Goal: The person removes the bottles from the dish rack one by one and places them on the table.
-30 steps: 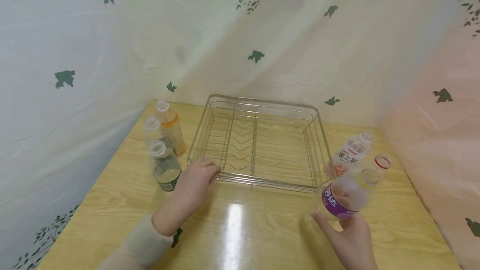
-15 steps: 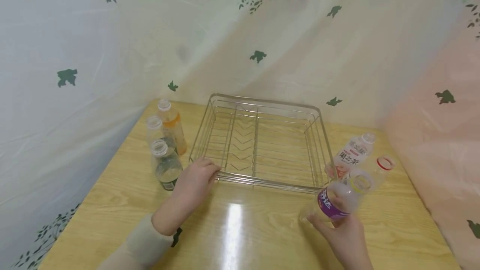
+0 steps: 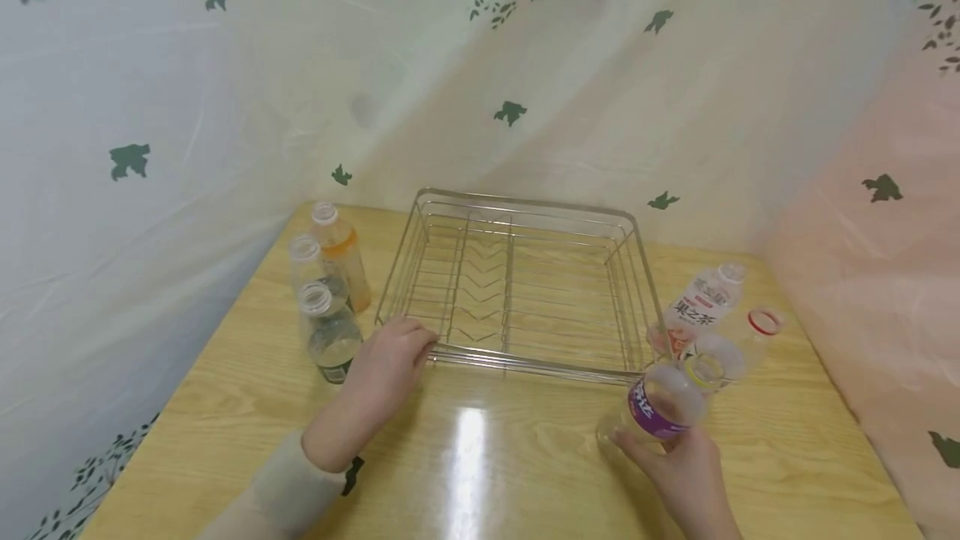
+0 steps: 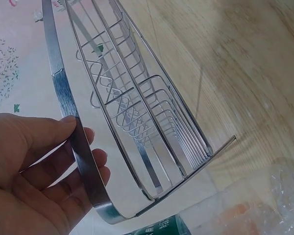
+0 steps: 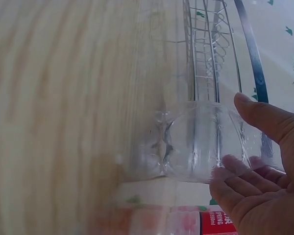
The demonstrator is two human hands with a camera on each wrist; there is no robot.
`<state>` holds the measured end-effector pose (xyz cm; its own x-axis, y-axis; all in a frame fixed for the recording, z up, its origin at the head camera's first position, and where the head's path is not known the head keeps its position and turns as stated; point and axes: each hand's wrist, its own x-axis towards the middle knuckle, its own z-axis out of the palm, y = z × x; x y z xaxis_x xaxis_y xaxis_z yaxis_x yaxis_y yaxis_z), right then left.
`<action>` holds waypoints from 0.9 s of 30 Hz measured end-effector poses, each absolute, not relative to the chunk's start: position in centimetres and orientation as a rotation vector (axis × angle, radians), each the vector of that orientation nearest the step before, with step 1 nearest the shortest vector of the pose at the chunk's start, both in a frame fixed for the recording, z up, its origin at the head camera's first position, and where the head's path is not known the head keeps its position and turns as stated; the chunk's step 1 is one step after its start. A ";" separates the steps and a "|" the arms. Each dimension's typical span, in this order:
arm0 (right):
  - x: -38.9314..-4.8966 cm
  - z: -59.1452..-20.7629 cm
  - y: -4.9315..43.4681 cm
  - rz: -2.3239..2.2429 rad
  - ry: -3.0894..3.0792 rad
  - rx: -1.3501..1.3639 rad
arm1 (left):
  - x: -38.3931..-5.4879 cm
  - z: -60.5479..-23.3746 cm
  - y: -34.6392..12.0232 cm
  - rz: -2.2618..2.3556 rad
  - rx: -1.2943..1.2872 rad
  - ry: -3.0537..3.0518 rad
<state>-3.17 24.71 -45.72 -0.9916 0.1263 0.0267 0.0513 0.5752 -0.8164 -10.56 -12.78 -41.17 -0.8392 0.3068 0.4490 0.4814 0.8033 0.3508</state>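
My left hand (image 3: 393, 361) grips the front rim of a silver wire dish rack (image 3: 525, 362) near its left corner. In the left wrist view the thumb lies on one side of the flat metal band (image 4: 81, 156) and the fingers curl behind it. At the front right my right hand (image 3: 686, 461) holds a clear plastic bottle (image 3: 660, 413) with a purple label and a yellow ring at its capless neck. Its base (image 5: 186, 142) is close over the table in the right wrist view. The bottle leans away to the right beside the rack's front right corner.
Several capless bottles stand left of the rack, among them an orange-banded bottle (image 3: 345, 257) and a green-labelled bottle (image 3: 333, 340). To the right are a white-labelled bottle (image 3: 701, 302) and a red-ringed bottle (image 3: 765, 323). A patterned curtain (image 3: 450, 90) hangs behind the wooden table (image 3: 540, 457).
My right hand has shifted a little left with the purple-labelled bottle, whose neck has come left and nearer. The left hand keeps its grip on the rack rim.
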 end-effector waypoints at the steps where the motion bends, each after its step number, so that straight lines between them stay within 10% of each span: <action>1: -3.2 -45.7 24.7 1.395 -2.720 -0.150 | -10.6 -41.2 -12.8 -0.650 -0.598 -2.611; 27: -2.2 -40.4 23.5 1.503 -2.349 -0.066 | -10.6 -41.4 -12.8 -0.658 -0.576 -2.626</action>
